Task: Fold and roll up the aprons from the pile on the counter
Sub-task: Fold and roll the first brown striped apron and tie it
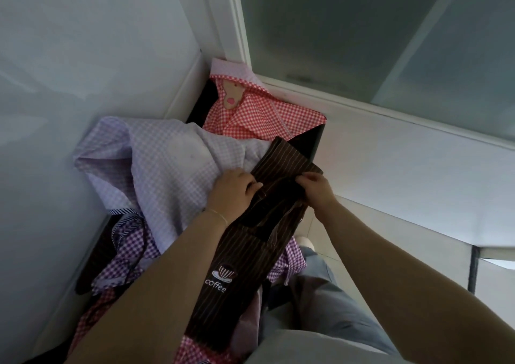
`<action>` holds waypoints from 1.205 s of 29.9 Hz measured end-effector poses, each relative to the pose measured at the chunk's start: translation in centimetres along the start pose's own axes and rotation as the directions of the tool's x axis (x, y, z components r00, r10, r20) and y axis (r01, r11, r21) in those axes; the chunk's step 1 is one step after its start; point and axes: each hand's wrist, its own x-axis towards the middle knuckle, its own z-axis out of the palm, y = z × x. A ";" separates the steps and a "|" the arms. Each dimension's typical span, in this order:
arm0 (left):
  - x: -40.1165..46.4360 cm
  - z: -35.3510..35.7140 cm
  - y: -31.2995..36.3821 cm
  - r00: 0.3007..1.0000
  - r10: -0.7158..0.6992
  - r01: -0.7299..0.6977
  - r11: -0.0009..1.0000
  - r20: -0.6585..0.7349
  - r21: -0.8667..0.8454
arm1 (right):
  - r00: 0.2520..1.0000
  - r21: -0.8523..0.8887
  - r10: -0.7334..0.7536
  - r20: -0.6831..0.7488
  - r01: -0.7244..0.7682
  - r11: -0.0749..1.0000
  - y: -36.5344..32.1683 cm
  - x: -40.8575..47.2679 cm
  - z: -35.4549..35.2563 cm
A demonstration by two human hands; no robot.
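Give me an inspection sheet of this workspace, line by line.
Surface: dark counter, mostly covered by cloth.
Job's things: brown striped apron with a "coffee" print lies lengthwise on the pile; lilac checked apron, red checked apron, purple checked apron are unfolded.
Clutter: nothing seen.
Hands: left hand and right hand both pinch the brown apron's far part.
Cables: nothing seen.
Surroundings: pale wall, frosted window.
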 end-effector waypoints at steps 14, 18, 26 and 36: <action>-5.9 2.9 -2.4 0.908 0.412 -0.408 0.825 0.077 0.392 | 0.967 0.025 -0.008 -0.255 0.015 1.000 1.0 0.3 0.9; -6.2 2.2 -1.0 0.996 0.079 -0.073 0.988 -0.040 0.134 | 0.959 0.394 0.276 -0.072 -0.227 0.891 3.3 -1.2 0.3; -6.6 -1.5 -0.6 0.885 -0.335 0.455 0.771 0.325 -0.446 | 0.996 0.170 -0.066 -0.057 0.075 0.983 3.5 -2.6 1.1; -11.0 -0.7 -2.1 0.907 -0.280 0.113 0.880 -0.314 -0.461 | 0.867 -0.436 -0.486 0.110 0.482 0.760 -0.3 -3.1 3.4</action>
